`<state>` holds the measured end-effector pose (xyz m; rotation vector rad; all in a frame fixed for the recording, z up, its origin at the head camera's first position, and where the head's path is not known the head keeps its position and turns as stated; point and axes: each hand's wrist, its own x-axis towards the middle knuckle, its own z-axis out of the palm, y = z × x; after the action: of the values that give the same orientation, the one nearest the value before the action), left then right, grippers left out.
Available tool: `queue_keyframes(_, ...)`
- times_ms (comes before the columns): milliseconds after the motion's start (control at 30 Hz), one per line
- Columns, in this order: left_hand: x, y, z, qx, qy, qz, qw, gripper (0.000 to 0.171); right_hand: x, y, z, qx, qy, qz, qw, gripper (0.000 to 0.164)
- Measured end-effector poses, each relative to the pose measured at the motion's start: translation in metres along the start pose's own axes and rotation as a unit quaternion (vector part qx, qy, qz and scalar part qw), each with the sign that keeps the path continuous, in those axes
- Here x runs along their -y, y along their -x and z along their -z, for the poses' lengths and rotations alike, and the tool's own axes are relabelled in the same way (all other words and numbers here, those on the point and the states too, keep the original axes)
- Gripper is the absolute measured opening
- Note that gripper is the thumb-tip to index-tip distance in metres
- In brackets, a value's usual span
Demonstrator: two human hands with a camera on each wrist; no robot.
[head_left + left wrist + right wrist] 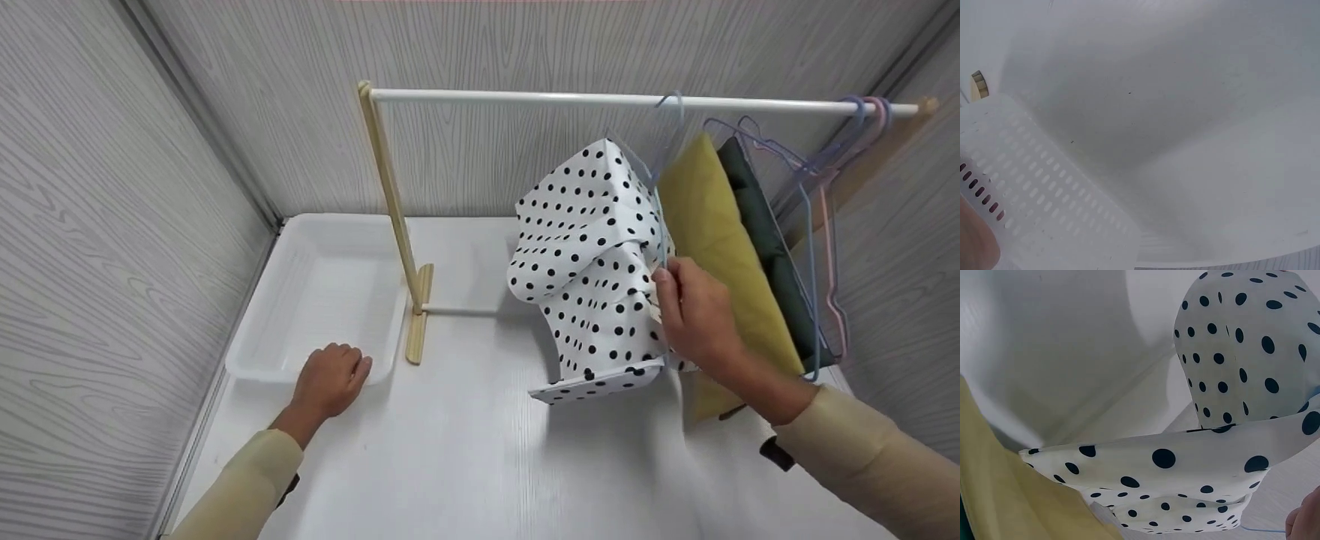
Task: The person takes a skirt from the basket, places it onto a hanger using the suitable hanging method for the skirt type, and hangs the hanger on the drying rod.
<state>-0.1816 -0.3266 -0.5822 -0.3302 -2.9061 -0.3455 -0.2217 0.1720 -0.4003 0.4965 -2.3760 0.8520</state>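
Observation:
A white cloth with black polka dots hangs in folds on a pale blue hanger whose hook is at the white rail. My right hand holds that hanger's wire beside the cloth; in the right wrist view the wire runs to my fingers, and the dotted cloth fills much of the picture. At the left, my left hand grips the near rim of a white plastic basket. Through the slots of the basket's wall some of my fingers show in the left wrist view.
The rail rests on wooden uprights, the left one standing beside the basket. Right of the dotted cloth hang a mustard cloth and a dark green one. Pink and blue hangers crowd the rail's right end. Grey wood-grain panels surround the table.

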Motion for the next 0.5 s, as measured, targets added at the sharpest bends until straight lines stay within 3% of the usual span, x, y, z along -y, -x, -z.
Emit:
queue_keyframes(267, 0.000, 0.003, -0.003, -0.007, -0.007, 0.006, 0.9999, 0.033, -0.029, -0.012, 0.027, -0.031, 0.025, -0.049, 0.998, 0.025)
queue_keyframes(367, 0.000, 0.004, -0.006, -0.011, -0.002, 0.003, 0.9999, 0.034, -0.045, -0.018, 0.044, -0.009, 0.042, -0.110, 0.993, 0.034)
queue_keyframes(500, -0.001, 0.004, -0.008, -0.019, 0.000, -0.004, 0.9998, 0.034, -0.066, -0.025, 0.070, 0.032, 0.074, -0.191, 0.978, 0.044)
